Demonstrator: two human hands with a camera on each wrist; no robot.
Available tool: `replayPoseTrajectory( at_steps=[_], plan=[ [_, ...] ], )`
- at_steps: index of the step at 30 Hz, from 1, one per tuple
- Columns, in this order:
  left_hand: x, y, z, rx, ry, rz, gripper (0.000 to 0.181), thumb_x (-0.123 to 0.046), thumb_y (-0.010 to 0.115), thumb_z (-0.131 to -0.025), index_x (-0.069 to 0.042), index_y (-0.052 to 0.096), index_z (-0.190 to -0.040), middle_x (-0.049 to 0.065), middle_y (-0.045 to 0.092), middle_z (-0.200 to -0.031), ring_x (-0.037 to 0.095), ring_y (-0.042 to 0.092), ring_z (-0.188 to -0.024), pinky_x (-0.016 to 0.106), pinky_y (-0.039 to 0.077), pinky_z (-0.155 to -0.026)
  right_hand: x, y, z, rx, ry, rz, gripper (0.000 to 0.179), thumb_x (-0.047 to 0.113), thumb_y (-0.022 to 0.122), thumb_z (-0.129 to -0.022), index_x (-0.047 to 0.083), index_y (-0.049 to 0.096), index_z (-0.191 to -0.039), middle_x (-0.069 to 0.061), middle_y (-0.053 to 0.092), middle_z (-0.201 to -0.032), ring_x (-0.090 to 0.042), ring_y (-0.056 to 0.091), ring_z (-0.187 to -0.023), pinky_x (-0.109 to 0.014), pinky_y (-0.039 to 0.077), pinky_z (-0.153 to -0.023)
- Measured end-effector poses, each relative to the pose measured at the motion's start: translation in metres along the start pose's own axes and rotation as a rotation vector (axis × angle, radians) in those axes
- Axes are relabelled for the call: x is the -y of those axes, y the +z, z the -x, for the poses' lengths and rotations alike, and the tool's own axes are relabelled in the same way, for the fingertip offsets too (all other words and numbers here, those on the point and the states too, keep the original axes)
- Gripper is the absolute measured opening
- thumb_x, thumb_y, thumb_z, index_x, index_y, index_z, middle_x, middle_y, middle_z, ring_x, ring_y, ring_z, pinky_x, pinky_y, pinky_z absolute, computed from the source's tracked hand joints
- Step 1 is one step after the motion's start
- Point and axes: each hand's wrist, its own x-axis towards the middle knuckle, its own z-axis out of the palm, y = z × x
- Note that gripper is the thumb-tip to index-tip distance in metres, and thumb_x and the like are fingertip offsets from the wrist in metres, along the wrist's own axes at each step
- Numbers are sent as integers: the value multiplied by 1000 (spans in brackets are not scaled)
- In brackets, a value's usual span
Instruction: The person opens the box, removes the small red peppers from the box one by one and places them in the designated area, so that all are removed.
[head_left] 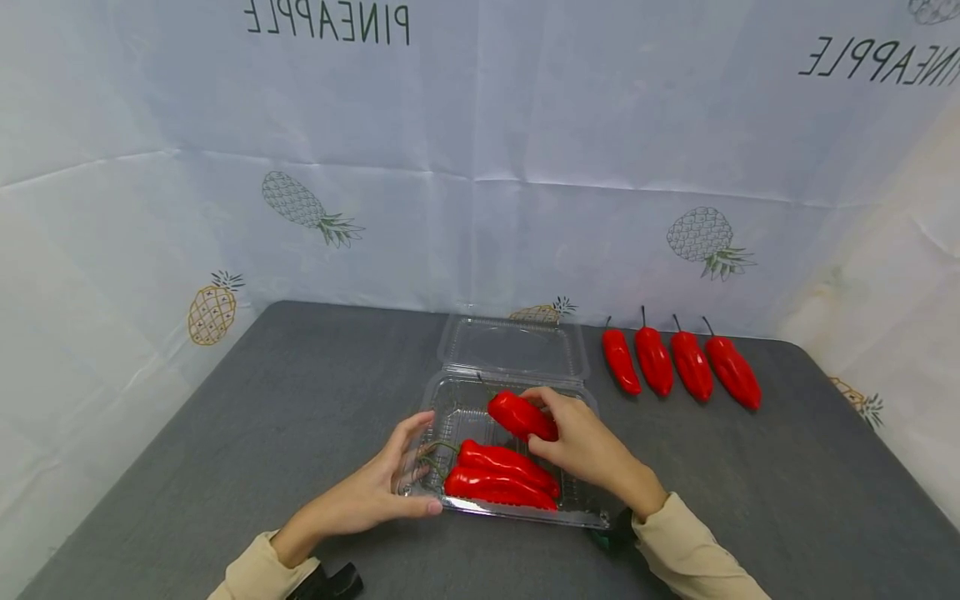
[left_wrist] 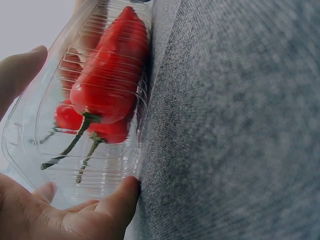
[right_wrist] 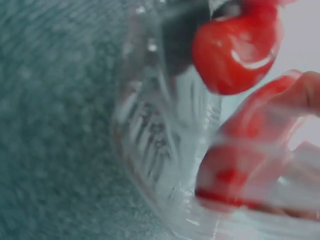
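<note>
Hazily behind container wall [right_wrist: 145, 135], red pepper [right_wrist: 240, 160].

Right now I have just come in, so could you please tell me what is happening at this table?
A person's right hand grips a red pepper at the far half of an open clear plastic clamshell container. The left hand is spread against the container's left end. Two more red peppers lie side by side along its near edge. Four others lie in a row on the gray table, right of the lid.

Left hand [head_left: 375, 490] spread wide; right hand [head_left: 581, 435] pinching; forearms [head_left: 693, 546] angled inward
</note>
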Motion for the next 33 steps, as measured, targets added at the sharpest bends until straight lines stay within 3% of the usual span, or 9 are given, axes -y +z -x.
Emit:
replayPoseTrajectory(
  at_steps=[6, 11, 21, 33],
  plan=[
    [0, -1, 0, 15, -7, 7, 100, -14, 73, -90, -9, -2, -156, 22, -4, -164, 51, 13, -149, 53, 27, -117, 0, -6, 1, -23, 7, -115, 59, 4, 68, -86, 5, 46, -141, -12, 66, -121, -21, 66, -99, -27, 63, -71],
    [-1, -1, 0, 17, -13, 7, 100, -14, 73, -90, -9, -3, -156, 21, -4, -164, 51, 13, -149, 56, 27, -117, 1, -12, 4, -39, 25, -158, 61, 5, 67, -87, 5, 43, -142, -13, 63, -124, -23, 65, -100, -28, 63, -71],
    [-1, -1, -1, 9, -11, 5, 101, -15, 74, -90, -8, -2, -156, 22, -3, -164, 52, 13, -149, 60, 26, -117, 5, -20, 7, -45, 34, -173, 59, 5, 64, -89, 6, 41, -143, -14, 62, -128, -25, 65, -102, -28, 62, -69],
    [-1, -1, 0, 15, -5, 3, 100, -15, 73, -90, -9, -2, -156, 21, -4, -164, 51, 13, -149, 57, 27, -117, 8, -33, 14, -93, 58, -143, 65, 7, 67, -88, 1, 36, -145, -19, 59, -130, -28, 64, -102, -36, 64, -76]
  ],
)
